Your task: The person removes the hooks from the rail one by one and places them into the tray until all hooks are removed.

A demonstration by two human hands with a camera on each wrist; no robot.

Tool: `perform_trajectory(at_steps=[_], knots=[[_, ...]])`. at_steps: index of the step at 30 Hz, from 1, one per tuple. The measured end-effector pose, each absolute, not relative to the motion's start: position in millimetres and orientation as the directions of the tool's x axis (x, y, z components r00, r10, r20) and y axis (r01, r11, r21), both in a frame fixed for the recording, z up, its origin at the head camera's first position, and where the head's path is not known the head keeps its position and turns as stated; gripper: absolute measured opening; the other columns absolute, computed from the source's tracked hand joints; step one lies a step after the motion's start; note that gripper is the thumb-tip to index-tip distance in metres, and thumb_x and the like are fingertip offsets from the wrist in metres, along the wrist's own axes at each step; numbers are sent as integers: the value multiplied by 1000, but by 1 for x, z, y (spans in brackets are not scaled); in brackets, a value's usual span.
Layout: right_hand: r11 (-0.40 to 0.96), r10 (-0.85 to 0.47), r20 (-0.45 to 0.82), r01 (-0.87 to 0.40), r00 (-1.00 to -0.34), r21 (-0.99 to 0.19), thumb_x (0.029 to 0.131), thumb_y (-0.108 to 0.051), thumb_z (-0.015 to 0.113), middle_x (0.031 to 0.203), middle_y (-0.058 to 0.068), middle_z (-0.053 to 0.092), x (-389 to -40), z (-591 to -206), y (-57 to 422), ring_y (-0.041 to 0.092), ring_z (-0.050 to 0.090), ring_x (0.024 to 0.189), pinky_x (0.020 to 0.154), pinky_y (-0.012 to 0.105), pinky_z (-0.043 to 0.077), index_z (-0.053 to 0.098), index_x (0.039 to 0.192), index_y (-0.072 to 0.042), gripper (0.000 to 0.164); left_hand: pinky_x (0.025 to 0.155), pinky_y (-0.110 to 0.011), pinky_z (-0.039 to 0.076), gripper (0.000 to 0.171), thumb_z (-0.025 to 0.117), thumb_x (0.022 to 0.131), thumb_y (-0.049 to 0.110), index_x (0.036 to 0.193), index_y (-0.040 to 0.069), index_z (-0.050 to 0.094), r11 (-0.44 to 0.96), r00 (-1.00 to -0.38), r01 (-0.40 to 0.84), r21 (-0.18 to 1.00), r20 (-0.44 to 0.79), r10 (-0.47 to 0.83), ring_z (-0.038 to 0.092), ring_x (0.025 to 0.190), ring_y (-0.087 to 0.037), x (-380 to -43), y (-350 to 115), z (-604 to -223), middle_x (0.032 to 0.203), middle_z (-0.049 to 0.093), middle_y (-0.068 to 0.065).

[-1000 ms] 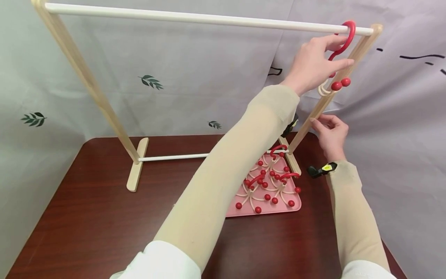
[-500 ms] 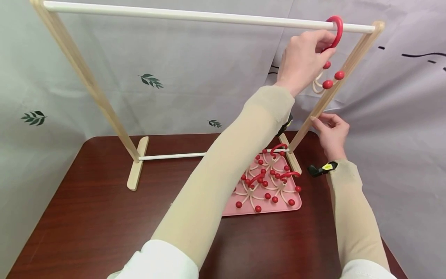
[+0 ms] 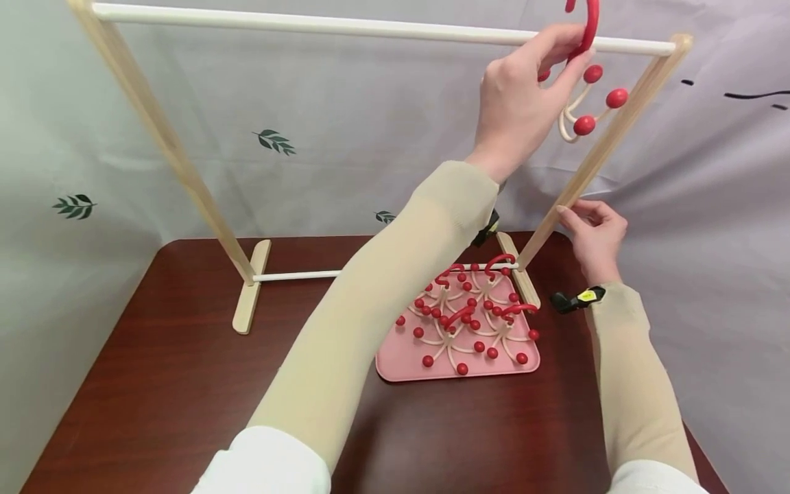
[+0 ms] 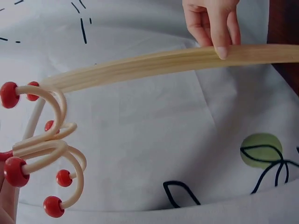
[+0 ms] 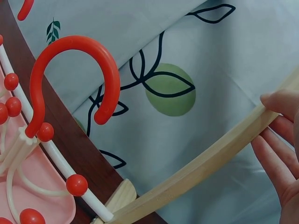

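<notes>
My left hand [image 3: 515, 96] grips the red hook [image 3: 591, 31] of a hanger whose cream arms [image 4: 51, 140] curve out and end in red balls. The hook's tip stands above the white top rod [image 3: 370, 27] of a wooden rack, close to its right end. In the left wrist view only a sliver of that hand shows. My right hand [image 3: 599, 233] pinches the rack's right wooden post [image 3: 574, 185] low down, thumb on one face, as the right wrist view confirms.
A pink tray [image 3: 395, 367] on the dark red table [image 3: 185, 384] carries several similar hangers with red hooks [image 5: 110, 70]. A white lower rod [image 3: 296, 276] joins the rack's feet [image 3: 249, 288]. Patterned grey cloth [image 3: 370, 123] hangs behind and at the sides.
The hook sat over the top rod a second ago. My left hand has moved it left and then up, so its tip is now above the rod. My right hand stays on the post.
</notes>
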State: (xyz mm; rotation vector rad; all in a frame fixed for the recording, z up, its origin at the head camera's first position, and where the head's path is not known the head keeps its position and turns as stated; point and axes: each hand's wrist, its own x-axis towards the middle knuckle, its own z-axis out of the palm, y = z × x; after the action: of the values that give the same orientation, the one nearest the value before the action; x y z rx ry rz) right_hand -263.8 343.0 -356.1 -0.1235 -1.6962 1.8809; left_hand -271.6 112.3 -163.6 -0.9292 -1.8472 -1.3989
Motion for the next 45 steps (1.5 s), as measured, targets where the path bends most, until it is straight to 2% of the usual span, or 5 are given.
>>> perform_trajectory(at_steps=[4, 12, 22, 33, 45], knots=[[12, 491, 299, -337, -819, -942, 77, 2, 87, 87, 4, 73, -263, -355, 346, 12, 73, 80, 72, 22, 59, 75, 99, 2, 25, 88, -8, 42, 29, 76, 95, 21, 120, 7, 73, 171, -510, 857, 486, 846, 154, 61, 107, 10, -265, 103, -172, 117, 74, 2], [17, 475, 314, -348, -822, -937, 77, 1, 87, 86, 3, 74, -264, -356, 347, 12, 72, 79, 71, 21, 59, 75, 98, 2, 25, 84, -14, 51, 20, 78, 92, 8, 106, -5, 73, 46, -311, 950, 310, 950, 35, 69, 96, 1, -256, 89, -208, 104, 76, -13], [0, 476, 324, -369, -817, -929, 77, 4, 86, 83, 4, 74, -263, -359, 346, 12, 72, 78, 69, 21, 59, 74, 97, 4, 23, 71, -20, 54, 19, 82, 88, 9, 104, 0, 76, 31, -440, 897, 440, 898, -7, 68, 97, 2, -246, 62, -260, 98, 77, -6], [-15, 475, 313, -363, -822, -932, 78, 6, 85, 87, 5, 74, -261, -359, 346, 13, 72, 79, 71, 23, 60, 73, 98, 5, 23, 69, -27, 54, 20, 81, 89, 9, 107, 3, 76, 8, -553, 833, 553, 833, 32, 69, 98, -3, -231, 38, -291, 102, 77, -4], [-14, 475, 303, -351, -826, -936, 78, 5, 85, 87, 5, 74, -261, -358, 346, 13, 72, 79, 72, 22, 59, 73, 97, 5, 23, 72, -30, 54, 20, 80, 90, 10, 108, 5, 77, 70, -573, 820, 569, 817, 67, 71, 97, -6, -219, 7, -309, 102, 77, -1]])
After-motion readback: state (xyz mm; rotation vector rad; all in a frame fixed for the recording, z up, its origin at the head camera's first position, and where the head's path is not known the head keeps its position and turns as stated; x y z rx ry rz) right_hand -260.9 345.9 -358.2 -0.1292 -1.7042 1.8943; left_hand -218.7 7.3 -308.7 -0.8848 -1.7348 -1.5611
